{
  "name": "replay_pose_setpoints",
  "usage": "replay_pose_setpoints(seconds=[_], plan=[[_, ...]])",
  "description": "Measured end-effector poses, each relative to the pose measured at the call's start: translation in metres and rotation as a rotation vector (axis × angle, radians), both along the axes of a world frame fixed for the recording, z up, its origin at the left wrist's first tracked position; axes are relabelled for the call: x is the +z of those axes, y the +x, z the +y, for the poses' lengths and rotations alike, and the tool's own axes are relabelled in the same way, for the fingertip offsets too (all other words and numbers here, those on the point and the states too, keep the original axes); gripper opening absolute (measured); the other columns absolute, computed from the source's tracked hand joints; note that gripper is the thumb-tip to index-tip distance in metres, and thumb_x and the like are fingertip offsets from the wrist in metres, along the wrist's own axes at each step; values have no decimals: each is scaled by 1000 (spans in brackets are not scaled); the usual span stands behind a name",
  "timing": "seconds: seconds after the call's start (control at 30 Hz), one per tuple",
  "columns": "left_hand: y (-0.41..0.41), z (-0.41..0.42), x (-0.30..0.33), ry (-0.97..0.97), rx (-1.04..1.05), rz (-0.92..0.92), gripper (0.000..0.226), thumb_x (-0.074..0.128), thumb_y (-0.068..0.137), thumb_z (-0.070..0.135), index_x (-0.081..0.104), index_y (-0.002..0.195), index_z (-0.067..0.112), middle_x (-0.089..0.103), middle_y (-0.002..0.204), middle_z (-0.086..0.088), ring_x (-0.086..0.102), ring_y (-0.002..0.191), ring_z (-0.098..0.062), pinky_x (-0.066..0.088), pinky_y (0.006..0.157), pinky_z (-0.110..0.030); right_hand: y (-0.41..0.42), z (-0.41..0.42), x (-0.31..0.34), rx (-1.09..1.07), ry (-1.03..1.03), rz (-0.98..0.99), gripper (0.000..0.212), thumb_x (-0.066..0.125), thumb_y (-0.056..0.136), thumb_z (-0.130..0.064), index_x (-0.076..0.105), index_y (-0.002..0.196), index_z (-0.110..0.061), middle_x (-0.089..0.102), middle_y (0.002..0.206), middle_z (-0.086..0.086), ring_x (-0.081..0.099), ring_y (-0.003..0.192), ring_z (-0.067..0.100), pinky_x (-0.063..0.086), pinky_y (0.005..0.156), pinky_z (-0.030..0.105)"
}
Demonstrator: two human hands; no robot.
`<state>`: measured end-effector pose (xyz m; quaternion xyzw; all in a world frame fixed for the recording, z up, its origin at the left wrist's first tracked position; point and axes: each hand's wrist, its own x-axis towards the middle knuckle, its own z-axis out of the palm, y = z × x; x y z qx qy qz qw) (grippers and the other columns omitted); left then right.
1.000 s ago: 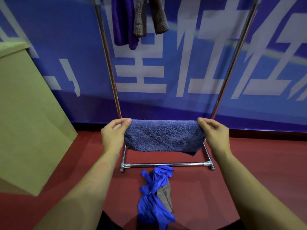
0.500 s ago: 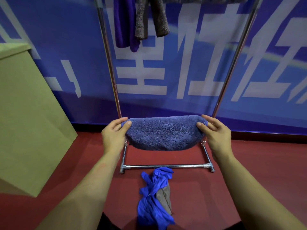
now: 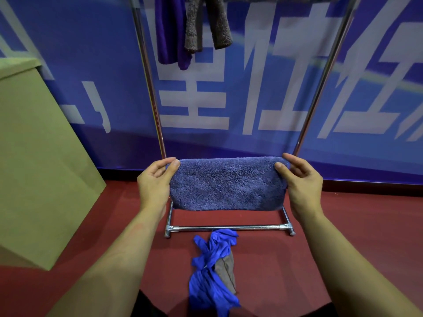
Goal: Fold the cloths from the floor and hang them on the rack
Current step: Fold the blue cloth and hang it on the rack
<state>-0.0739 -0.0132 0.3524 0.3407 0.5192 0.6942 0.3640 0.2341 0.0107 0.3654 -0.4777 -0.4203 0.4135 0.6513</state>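
A folded blue-grey fluffy cloth (image 3: 226, 184) is stretched level in front of me, above the floor. My left hand (image 3: 155, 181) pinches its upper left corner and my right hand (image 3: 299, 179) pinches its upper right corner. Behind it stands the metal rack (image 3: 148, 88) with two upright poles and a base bar (image 3: 229, 228) on the floor. A purple cloth (image 3: 169, 30) and a brown-grey cloth (image 3: 206, 21) hang from the rack's top, which is cut off by the frame. A crumpled bright blue cloth (image 3: 210, 271) and a grey-brown cloth (image 3: 226, 268) lie on the red floor near my feet.
A large tan cardboard box (image 3: 39, 156) stands at the left, close to the rack. A blue banner with white characters (image 3: 251, 88) covers the wall behind. Red floor (image 3: 354, 225) stretches to the right of the rack.
The loose lower flap of the blue-grey cloth has been folded up, leaving a neat rectangle. Both hands have lifted it slightly and kept their grip on the corners.
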Motion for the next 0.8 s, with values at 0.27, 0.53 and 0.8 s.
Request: replay_pose_setpoints(seconds=[0.27,0.53,0.8], plan=[[-1,1,-4,-66,-145,60,35,77,85,7,67,117,19,76,111,-5,71,96,-15,56,90,-33,4,8,-12,113,-64,-107,50,78,82,0,66,128,-19,73,116,4,70,94,6,57,90,25],[-4,1,-9,-97,-229,124,60,79,78,-4,60,125,28,74,112,7,71,103,-14,57,88,-31,9,9,-15,135,-93,-231,65,87,74,-6,64,130,-31,68,125,6,66,107,15,57,95,35],[-1,3,-12,-103,-203,50,79,84,74,0,49,139,28,71,120,-2,68,113,-21,57,90,-36,7,12,-18,78,-155,-166,77,83,77,-2,50,145,-20,60,133,7,63,98,-3,53,78,17]])
